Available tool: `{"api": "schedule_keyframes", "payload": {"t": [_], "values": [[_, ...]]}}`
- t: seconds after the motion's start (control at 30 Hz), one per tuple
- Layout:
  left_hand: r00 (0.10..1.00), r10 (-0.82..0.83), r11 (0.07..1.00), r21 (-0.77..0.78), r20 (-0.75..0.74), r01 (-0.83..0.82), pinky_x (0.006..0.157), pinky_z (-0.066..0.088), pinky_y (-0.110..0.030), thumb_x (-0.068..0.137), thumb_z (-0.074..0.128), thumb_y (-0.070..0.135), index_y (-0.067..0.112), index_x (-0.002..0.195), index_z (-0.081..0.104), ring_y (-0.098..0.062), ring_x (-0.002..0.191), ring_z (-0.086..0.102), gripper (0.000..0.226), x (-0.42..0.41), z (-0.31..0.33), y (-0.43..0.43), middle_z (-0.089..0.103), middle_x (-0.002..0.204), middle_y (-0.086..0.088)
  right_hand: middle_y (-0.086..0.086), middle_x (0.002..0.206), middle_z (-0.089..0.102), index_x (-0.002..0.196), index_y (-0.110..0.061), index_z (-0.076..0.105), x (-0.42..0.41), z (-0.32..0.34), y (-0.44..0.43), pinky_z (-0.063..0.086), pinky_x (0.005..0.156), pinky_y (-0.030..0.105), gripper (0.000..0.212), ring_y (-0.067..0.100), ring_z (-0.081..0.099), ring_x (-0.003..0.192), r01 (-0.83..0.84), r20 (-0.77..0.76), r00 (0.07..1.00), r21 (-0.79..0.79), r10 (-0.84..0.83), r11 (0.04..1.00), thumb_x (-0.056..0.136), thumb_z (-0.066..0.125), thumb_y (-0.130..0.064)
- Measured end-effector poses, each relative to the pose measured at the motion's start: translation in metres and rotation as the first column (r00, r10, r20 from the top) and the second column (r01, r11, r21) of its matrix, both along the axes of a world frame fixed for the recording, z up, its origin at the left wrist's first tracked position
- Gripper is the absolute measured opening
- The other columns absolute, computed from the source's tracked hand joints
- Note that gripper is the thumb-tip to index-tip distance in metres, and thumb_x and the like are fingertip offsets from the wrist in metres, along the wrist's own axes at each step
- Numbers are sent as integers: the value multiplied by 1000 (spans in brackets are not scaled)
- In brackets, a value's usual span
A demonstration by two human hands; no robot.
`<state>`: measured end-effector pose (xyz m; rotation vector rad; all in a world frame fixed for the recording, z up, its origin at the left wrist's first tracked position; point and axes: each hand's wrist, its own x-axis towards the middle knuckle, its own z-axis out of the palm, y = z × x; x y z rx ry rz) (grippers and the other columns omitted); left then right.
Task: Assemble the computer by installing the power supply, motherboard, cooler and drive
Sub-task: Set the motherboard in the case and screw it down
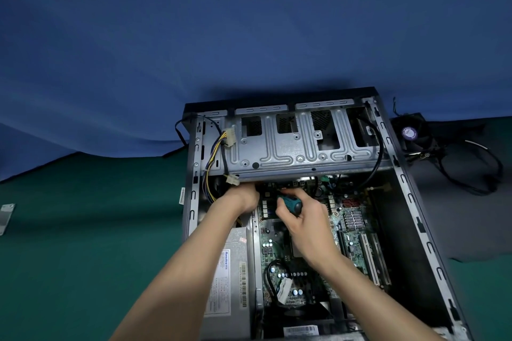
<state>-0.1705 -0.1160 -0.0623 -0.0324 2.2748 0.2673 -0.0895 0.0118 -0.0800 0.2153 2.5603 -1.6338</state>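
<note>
An open computer case (415,202) lies on its side. The green motherboard (352,232) sits inside it, and the silver power supply (230,279) lies in the left bay. My right hand (307,224) grips a teal-handled screwdriver (291,203), whose tip points at the board's far edge under the metal drive cage (299,141). My left hand (243,198) reaches under the cage's left end beside the screwdriver. Its fingers are hidden, so what they touch cannot be told. The black cooler fan (411,132) lies outside the case at the right.
Yellow and black power cables with white plugs (230,137) hang at the case's left wall. A black cable loop (476,171) trails from the fan on a dark mat. A small metal bracket (7,216) lies on the green mat at far left. Blue cloth hangs behind.
</note>
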Motion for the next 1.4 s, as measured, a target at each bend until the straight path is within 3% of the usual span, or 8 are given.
{"api": "schedule_keyframes", "payload": {"t": [0.5,0.77,0.87,0.97,1.1,1.2,1.4], "values": [[999,34,999,18,-24,-33,100,34,-28,102,29,10,4,136,40,-27,125,46,36,1,-2,0,46,139,-18,-10,55,47,105,-8,64,0,4,-4,29,46,14,17,2,41,46,-44,-23,999,52,45,998,93,60,-20],[994,-35,997,58,-101,41,103,33,-32,99,39,12,12,135,41,-29,124,45,36,4,-11,5,46,137,-15,6,71,65,104,-8,64,2,5,-7,47,61,33,17,21,60,65,-61,10,998,22,61,998,92,61,-19],[996,-1,998,63,-94,7,102,34,-33,99,34,15,15,138,37,-29,125,44,39,3,-13,5,42,141,-14,-4,62,58,104,-8,64,2,5,-5,40,51,21,16,5,51,54,-37,-3,999,18,37,999,92,60,-18],[990,65,995,78,-121,-55,105,32,-35,102,28,20,16,144,30,-30,131,38,42,-1,-14,12,31,151,-14,-13,47,47,103,-9,65,5,4,0,29,45,11,13,1,44,44,42,-18,999,-23,-42,999,93,60,-15],[986,135,985,121,-101,-122,112,18,-32,105,23,21,13,148,24,-24,141,23,44,-11,-19,17,18,157,-10,-19,42,46,102,-14,63,10,6,10,23,40,9,9,2,40,38,65,-19,998,-70,-67,995,94,60,-16],[978,202,974,118,-52,-194,113,19,-36,105,26,26,4,146,30,-30,141,26,47,-16,-28,12,27,154,-16,-17,41,43,102,-14,63,11,5,16,22,40,9,10,4,37,37,84,-3,996,-97,-85,992,93,60,-18],[958,273,957,128,-83,-262,115,14,-32,105,24,29,15,152,11,-22,145,14,51,-22,-38,10,7,159,-8,-15,41,42,101,-14,65,11,0,18,24,41,12,11,4,36,38,116,22,993,-105,-115,988,93,61,-20]]}}
